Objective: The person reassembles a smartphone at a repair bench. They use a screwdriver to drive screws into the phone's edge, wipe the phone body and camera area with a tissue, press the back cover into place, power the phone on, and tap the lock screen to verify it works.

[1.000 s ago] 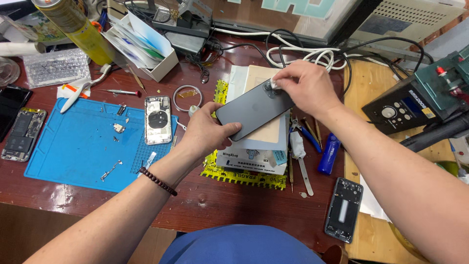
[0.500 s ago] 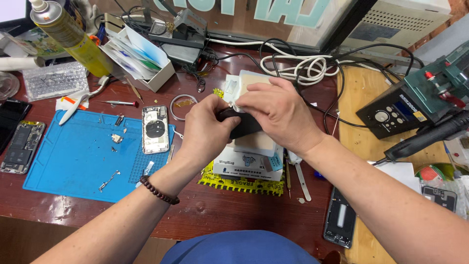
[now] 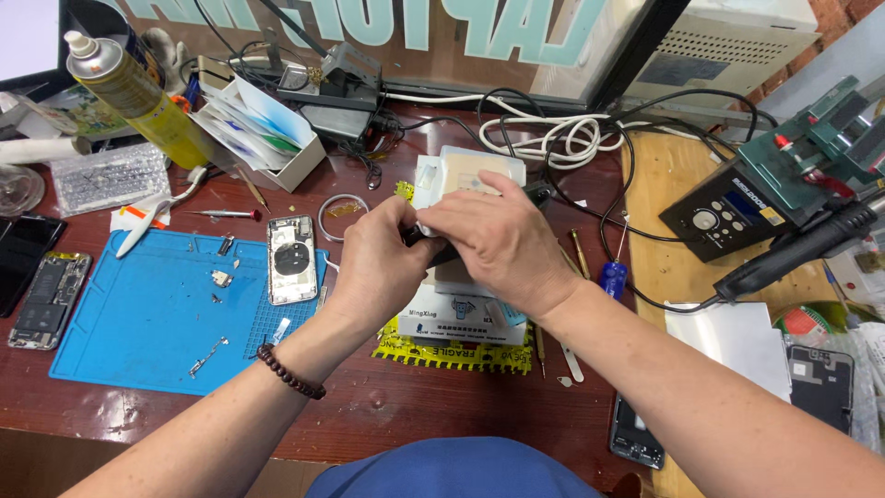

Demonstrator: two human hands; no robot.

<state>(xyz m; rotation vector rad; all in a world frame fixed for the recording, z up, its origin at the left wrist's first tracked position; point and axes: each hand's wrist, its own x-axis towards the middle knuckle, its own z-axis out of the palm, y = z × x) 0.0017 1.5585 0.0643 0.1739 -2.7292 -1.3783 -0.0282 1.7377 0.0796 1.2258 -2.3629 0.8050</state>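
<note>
Both my hands meet over the middle of the bench. My left hand [image 3: 378, 263] and my right hand [image 3: 502, 244] close together around a dark phone [image 3: 444, 253], which they cover almost fully. Only a dark sliver shows between the fingers. Under them a white box-shaped device [image 3: 458, 314] rests on a yellow-and-black strip [image 3: 452, 356]. A pale pad [image 3: 470, 171] lies just behind my fingers. My left wrist wears a dark bead bracelet [image 3: 289, 371].
A blue work mat [image 3: 138, 323] at left carries an opened phone housing [image 3: 292, 260] and small parts. Beyond it lie a stripped phone [image 3: 41, 300] and a yellow spray can [image 3: 138, 92]. At right stand a black control unit [image 3: 728, 214] with its handpiece [image 3: 793, 249], and white cables [image 3: 544, 138].
The dark phone was held up flat and in plain sight. Now both hands have closed over it, lower and nearer the white device, hiding most of it.
</note>
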